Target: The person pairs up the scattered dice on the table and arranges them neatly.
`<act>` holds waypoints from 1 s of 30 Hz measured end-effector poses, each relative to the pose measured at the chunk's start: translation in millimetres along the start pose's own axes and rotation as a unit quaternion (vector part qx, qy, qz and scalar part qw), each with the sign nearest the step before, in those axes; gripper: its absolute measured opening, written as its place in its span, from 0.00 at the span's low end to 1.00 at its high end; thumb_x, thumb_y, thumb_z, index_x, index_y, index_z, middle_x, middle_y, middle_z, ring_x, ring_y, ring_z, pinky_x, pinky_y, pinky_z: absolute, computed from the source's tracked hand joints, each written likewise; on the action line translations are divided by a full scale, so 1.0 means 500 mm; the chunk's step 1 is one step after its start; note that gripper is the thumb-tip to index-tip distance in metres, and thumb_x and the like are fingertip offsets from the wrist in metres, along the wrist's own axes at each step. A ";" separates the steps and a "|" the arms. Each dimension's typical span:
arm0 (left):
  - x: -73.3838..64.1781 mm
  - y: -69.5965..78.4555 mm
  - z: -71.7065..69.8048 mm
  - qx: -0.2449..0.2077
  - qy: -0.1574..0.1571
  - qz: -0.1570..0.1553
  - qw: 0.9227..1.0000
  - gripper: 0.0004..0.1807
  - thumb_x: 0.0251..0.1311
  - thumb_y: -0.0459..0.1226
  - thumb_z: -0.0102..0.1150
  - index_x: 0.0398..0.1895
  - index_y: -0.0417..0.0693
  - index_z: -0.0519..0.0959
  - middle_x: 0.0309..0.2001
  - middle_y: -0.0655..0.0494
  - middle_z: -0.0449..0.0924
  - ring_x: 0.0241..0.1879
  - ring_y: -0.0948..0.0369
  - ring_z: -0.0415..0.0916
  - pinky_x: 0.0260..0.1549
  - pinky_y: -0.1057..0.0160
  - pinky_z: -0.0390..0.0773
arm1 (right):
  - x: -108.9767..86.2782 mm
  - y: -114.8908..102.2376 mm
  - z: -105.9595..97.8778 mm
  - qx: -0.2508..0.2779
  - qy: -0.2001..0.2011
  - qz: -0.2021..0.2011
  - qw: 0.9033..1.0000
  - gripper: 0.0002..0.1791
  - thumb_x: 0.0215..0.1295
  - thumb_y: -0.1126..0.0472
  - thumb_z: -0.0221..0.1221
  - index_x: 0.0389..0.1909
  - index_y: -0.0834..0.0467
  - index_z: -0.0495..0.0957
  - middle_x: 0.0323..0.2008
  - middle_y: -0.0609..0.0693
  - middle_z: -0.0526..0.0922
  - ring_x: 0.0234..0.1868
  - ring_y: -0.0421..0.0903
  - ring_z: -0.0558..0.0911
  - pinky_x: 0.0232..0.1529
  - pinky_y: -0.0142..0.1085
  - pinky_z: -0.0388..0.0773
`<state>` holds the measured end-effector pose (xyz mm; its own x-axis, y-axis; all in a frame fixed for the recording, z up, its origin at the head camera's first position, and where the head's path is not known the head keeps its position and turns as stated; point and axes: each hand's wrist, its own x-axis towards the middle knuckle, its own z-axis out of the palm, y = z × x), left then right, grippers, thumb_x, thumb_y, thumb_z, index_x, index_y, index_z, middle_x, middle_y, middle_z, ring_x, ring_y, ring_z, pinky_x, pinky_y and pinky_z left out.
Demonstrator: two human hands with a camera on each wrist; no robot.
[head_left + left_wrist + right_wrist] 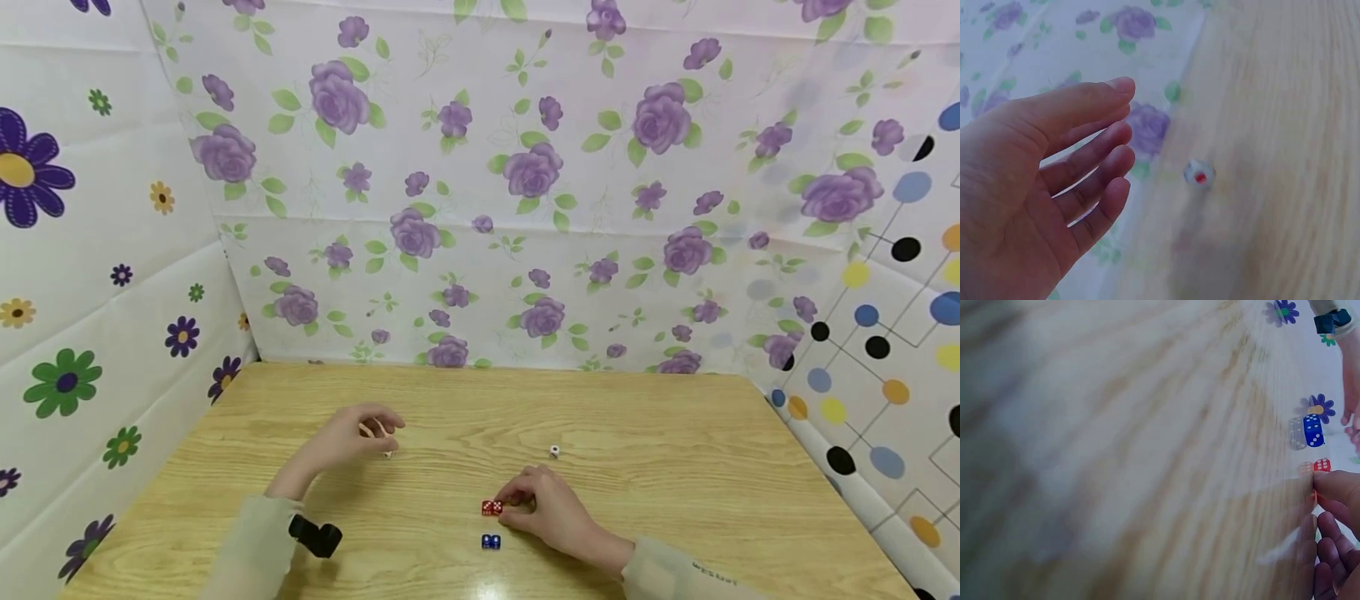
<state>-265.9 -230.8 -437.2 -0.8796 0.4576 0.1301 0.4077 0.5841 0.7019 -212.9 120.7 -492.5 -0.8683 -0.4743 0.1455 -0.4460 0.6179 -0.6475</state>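
Two red dice, the left one (487,507) and the right one (498,507), sit side by side on the wooden table. The thumb and fingers of my right hand (551,512) pinch the right red die. Just in front of that pair, two blue dice (491,542) also stand together. My left hand (358,433) hovers with loosely bent fingers and nothing in its grasp. Close to its fingertips is a white die (1200,176) with a red pip, partly hidden by the hand in the head view.
Another white die (554,451) lies behind my right hand. The wooden table (675,450) meets a flowered cloth (480,275) along its back edge, with patterned cloths at both sides. A black band with a small device (315,535) is on my left wrist.
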 end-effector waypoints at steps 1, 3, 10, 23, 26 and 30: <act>-0.001 -0.009 -0.001 0.001 -0.001 -0.009 1.000 0.14 0.62 0.39 0.66 0.49 0.44 0.82 0.40 0.51 0.83 0.35 0.64 0.78 0.33 0.67 0.79 | 0.000 0.000 0.000 0.000 -0.001 0.001 1.000 0.08 0.56 0.53 0.72 0.37 0.41 0.86 0.32 0.36 0.80 0.36 0.35 0.72 0.37 0.26 0.72; -0.004 -0.029 0.000 0.002 -0.007 -0.018 1.000 0.14 0.61 0.38 0.67 0.49 0.42 0.82 0.39 0.52 0.83 0.35 0.63 0.77 0.34 0.68 0.79 | 0.001 -0.001 -0.001 0.001 -0.002 0.003 1.000 0.08 0.56 0.53 0.72 0.37 0.41 0.86 0.32 0.36 0.80 0.36 0.34 0.72 0.36 0.26 0.72; -0.017 -0.081 0.016 -0.020 -0.008 -0.038 0.999 0.13 0.60 0.37 0.68 0.46 0.44 0.83 0.38 0.52 0.83 0.34 0.65 0.76 0.34 0.68 0.77 | 0.001 -0.002 0.000 0.002 -0.006 0.003 1.000 0.08 0.56 0.52 0.72 0.37 0.42 0.86 0.33 0.37 0.80 0.36 0.34 0.72 0.37 0.26 0.72; -0.014 -0.096 0.028 -0.039 0.018 -0.043 0.998 0.08 0.59 0.37 0.68 0.41 0.47 0.85 0.38 0.51 0.84 0.34 0.67 0.75 0.33 0.70 0.76 | 0.000 -0.003 -0.003 0.000 -0.006 0.003 1.000 0.08 0.56 0.52 0.72 0.38 0.42 0.86 0.32 0.37 0.80 0.36 0.34 0.72 0.36 0.26 0.72; -0.014 -0.096 0.030 -0.034 0.023 -0.046 0.998 0.08 0.58 0.37 0.69 0.41 0.47 0.85 0.38 0.52 0.84 0.33 0.67 0.75 0.33 0.70 0.76 | 0.000 -0.005 -0.004 -0.003 -0.006 0.002 1.000 0.08 0.56 0.52 0.72 0.37 0.42 0.86 0.32 0.37 0.80 0.36 0.35 0.72 0.36 0.26 0.71; -0.014 -0.093 0.032 -0.028 0.027 -0.049 0.998 0.08 0.58 0.38 0.69 0.40 0.47 0.85 0.37 0.52 0.84 0.33 0.67 0.75 0.33 0.70 0.76 | 0.000 -0.005 -0.004 -0.001 -0.006 0.001 1.000 0.08 0.56 0.53 0.72 0.37 0.42 0.86 0.32 0.38 0.80 0.36 0.35 0.72 0.37 0.26 0.71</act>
<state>-275.0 -250.5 -482.0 -0.9270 0.3627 0.0951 0.3058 0.5845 0.7516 -212.0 120.5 -489.5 -0.8665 -0.4804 0.1356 -0.4448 0.6196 -0.6467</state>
